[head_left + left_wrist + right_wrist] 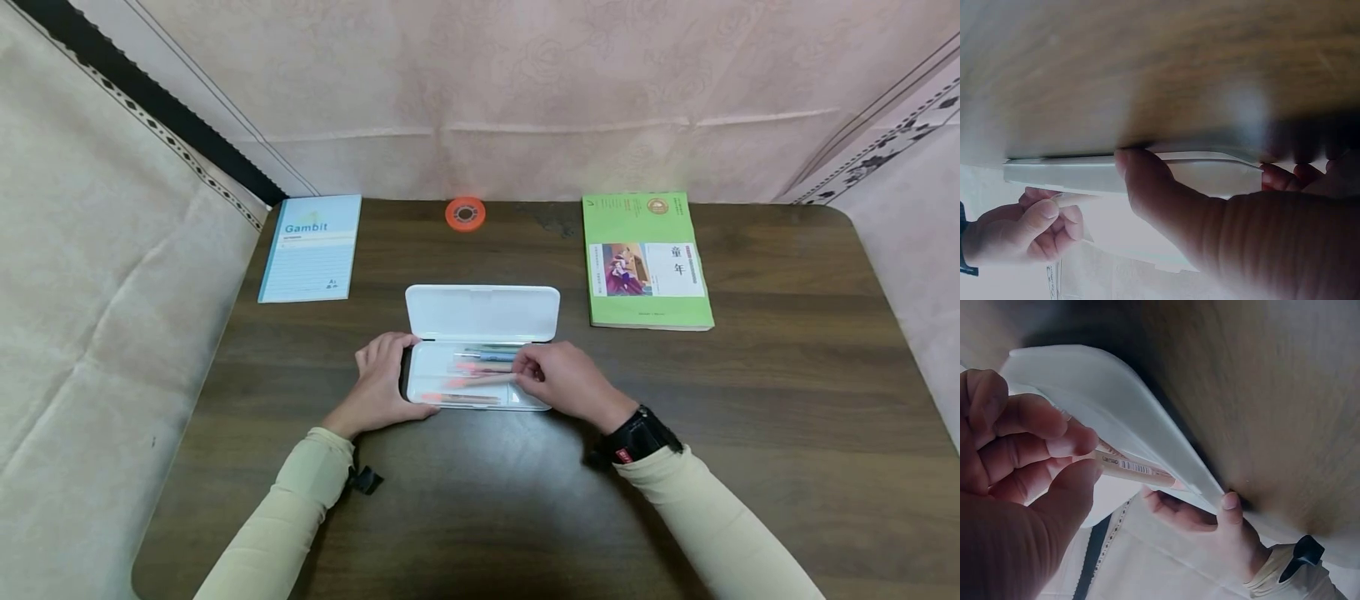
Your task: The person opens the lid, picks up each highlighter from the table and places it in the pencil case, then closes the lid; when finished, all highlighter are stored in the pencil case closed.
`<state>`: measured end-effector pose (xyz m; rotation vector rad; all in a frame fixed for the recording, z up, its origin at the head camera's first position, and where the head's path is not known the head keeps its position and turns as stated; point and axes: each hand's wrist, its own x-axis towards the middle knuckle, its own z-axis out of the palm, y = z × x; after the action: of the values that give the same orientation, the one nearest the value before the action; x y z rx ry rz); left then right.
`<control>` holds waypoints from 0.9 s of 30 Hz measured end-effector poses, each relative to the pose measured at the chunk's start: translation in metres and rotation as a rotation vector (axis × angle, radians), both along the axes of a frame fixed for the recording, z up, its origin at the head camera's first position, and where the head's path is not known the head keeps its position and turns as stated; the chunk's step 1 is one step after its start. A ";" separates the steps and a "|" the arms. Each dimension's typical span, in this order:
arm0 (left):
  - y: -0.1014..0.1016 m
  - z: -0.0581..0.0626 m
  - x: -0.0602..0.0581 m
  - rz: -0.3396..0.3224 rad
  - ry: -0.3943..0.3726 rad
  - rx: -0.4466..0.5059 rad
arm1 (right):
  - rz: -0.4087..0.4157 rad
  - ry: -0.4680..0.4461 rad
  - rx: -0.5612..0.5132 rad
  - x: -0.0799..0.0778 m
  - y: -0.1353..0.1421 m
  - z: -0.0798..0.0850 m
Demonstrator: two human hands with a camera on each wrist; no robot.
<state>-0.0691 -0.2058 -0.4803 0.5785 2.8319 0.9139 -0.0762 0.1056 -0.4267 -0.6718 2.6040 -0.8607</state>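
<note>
A white pencil case (pixel 483 313) lies unfolded on the table, its lid tipped back on the far side. My left hand (pixel 381 382) grips its left end, thumb along the near edge and fingers at the far side. Over the case's right part, my right hand (pixel 566 382) pinches a slim cream-coloured pen (pixel 1138 471) between thumb and fingertips. The pen points left, slightly tilted, with a barcode on its barrel and a pinkish tip. Several other pens (pixel 461 399) lie in the tray, some blue and some pink; my right fingers partly cover them.
At the back left of the wooden table (pixel 480 517) lies a light blue notebook (pixel 315 250). An orange-red tape roll (pixel 465 214) is at the back edge. A green book (pixel 648 262) lies to the right. Pale cloth (pixel 525 100) hangs behind the table.
</note>
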 end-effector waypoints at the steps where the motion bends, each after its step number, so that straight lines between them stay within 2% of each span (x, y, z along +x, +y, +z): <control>1: 0.000 0.000 0.000 0.000 0.002 -0.001 | 0.002 0.004 0.003 0.000 -0.002 0.000; 7: 0.000 -0.002 0.000 0.004 0.011 -0.001 | 0.006 0.000 0.015 -0.001 -0.008 -0.003; 18: 0.000 -0.002 0.000 -0.001 0.027 0.002 | 0.001 -0.015 -0.028 -0.001 -0.003 -0.001; 27: 0.000 -0.002 0.000 -0.008 0.036 0.006 | 0.071 -0.004 -0.036 0.003 -0.004 0.001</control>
<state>-0.0694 -0.2062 -0.4825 0.6124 2.8578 0.9199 -0.0736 0.1015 -0.4256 -0.7669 2.5501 -0.8879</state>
